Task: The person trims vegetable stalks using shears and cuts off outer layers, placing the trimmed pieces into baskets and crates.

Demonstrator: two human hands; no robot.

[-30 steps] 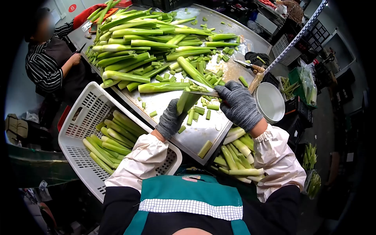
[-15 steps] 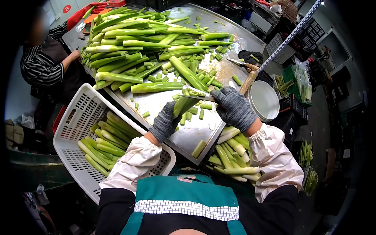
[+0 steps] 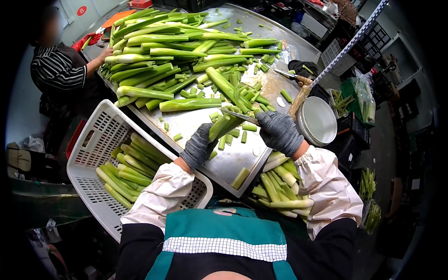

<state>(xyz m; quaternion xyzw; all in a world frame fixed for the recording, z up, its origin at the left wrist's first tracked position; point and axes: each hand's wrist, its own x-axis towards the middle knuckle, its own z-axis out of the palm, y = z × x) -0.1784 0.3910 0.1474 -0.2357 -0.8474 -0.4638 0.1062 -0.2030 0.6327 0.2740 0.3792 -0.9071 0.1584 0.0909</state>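
My left hand point(image 3: 198, 145), in a grey knit glove, is wrapped round a thick green vegetable stalk point(image 3: 222, 127) and tilts it over the near corner of the metal table point(image 3: 224, 170). In my right hand point(image 3: 278, 132), gloved the same way, is a knife point(image 3: 242, 116). Its blade lies across the stalk's upper end and seems to touch it; the handle is hidden in the glove. Beyond both hands, cut green pieces point(image 3: 242, 136) are scattered over the table. A large heap of long pale-green stalks point(image 3: 154, 60) covers its far left part.
A white perforated basket point(image 3: 88, 163) with trimmed stalks stands at my left. More stalks point(image 3: 280, 186) lie below the table's right edge. White buckets point(image 3: 318, 120) and another knife point(image 3: 291, 74) are to the right. A co-worker point(image 3: 58, 70) stands across on the left.
The knife blade has shifted slightly along the upper end of the stalk. The co-worker's red-gloved arm has come down from the heap's far end. The whole view has shifted slightly.
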